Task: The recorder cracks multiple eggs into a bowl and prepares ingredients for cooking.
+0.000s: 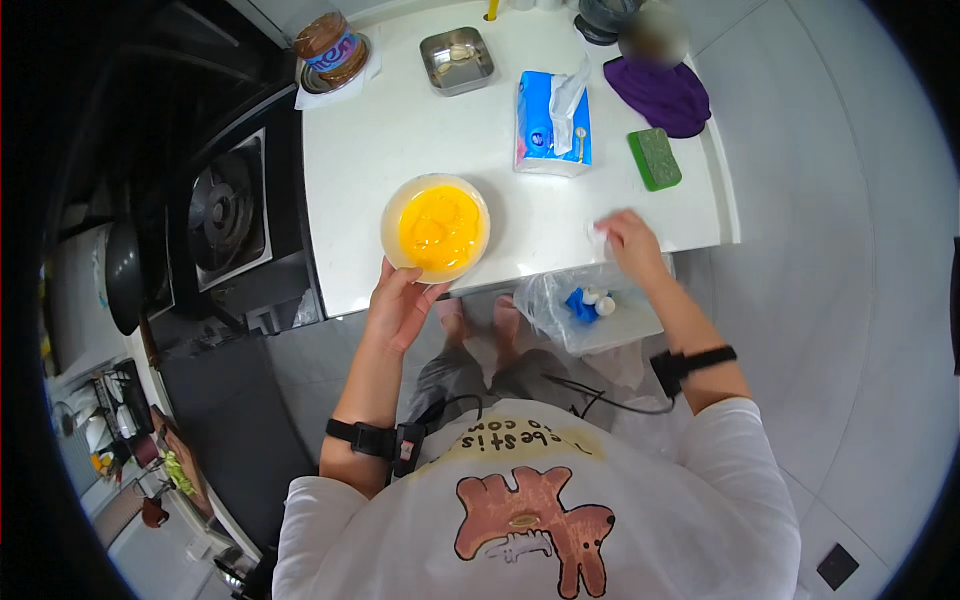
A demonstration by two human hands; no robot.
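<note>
A white bowl (389,223) of raw eggs (441,227), with yellow yolks showing, is by the counter's front edge. My left hand (401,304) holds its near rim, thumb on the side and fingers below. Over the right part of the counter is my right hand (628,241), fingers bent together around something small and whitish, perhaps a tissue; blur hides what exactly. Below that hand a bin with a clear plastic liner (546,307) holds a blue wrapper (581,306) and white pieces like eggshells (604,305).
On the white counter (345,157) stand a tissue pack (553,127), a green sponge (655,159), a purple cloth (664,94), a steel dish (457,61) with garlic cloves and a brown jar (330,52). A gas hob (225,206) lies left, a wok (124,277) beyond it.
</note>
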